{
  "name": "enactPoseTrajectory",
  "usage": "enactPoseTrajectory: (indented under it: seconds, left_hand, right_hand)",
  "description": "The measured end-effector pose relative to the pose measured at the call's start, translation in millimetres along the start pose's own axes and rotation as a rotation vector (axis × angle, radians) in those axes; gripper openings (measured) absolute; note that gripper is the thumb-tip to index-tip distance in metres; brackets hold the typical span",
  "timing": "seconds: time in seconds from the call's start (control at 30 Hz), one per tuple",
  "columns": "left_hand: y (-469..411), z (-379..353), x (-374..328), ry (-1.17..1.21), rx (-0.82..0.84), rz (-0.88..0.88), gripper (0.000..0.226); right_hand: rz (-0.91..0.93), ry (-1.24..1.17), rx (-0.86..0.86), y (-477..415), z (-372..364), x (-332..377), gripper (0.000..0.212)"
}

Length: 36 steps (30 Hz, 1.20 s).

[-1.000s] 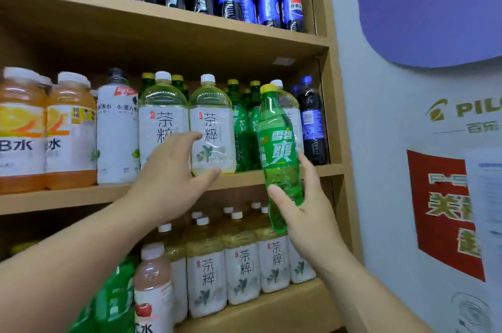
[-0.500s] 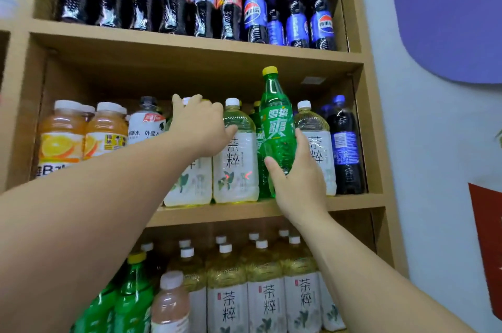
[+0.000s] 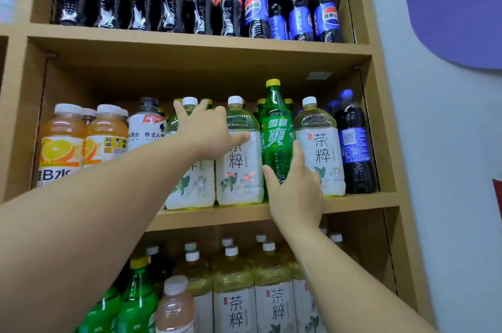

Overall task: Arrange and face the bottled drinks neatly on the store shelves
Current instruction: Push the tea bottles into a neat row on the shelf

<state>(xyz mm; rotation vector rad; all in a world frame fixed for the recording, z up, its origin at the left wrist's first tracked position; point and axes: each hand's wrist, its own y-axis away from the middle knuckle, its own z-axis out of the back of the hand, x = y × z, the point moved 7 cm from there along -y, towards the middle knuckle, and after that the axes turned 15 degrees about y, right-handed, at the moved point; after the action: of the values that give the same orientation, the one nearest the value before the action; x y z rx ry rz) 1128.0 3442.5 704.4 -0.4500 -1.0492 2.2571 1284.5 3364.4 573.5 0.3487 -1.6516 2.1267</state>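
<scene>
While the green bottle (image 3: 277,139) stands in the gap between the middle tea bottle (image 3: 239,169) and the right tea bottle (image 3: 320,153), I treat the step in hand as seating it in the front row of the middle shelf (image 3: 358,200). My right hand (image 3: 296,197) grips its lower body, thumb on the left side and fingers curled round the right side. The bottle is upright and its label faces outward. Its base is hidden behind the hand, so I cannot tell whether it rests fully on the shelf.

My left hand (image 3: 206,131) lies spread over the shoulder of the left tea bottle (image 3: 190,186), fingers straight beside its cap, thumb touching the label of the middle tea bottle. I judge that it braces these two against shifting.

Next move, as I judge it: set the base down level with the front row, check that the label sits square, then release the right hand without tipping this tall, narrow bottle. The gap is tight, so any twist may turn the neighbours' labels. Rear bottles (image 3: 261,107) with the same yellow caps stand behind, which suggests the place is correct.
</scene>
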Motion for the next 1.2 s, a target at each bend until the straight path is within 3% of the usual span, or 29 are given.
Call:
enactPoseTrajectory:
  seconds: [0.13,0.4,0.7,1.03,1.2]
  left_hand:
    - [0.6,5.8,-4.7,0.035,-0.005,-0.021,0.092]
    - [13.9,24.5,-17.0,0.300,-0.022,-0.029,0.067]
    - [44.5,26.4,-31.9,0.545,-0.209,-0.220,0.093]
    - [84.8,86.6,-17.6,0.773,-0.442,-0.214,0.077]
    - [109.4,124.1,8.2,0.684,-0.437,-0.186,0.083]
  right_hand:
    - [0.003,0.022,-0.005,4.6,-1.5,0.5,0.079]
    - [0.041,0.025,0.048,5.5,-0.3,-3.2,0.078]
    - [0.032,0.041,0.081,5.1,-1.2,-2.4,0.076]
    - [0.057,0.001,0.155,5.6,5.1,-3.5,0.074]
    - [0.043,0.004,0.181,4.4,6.2,3.4,0.075]
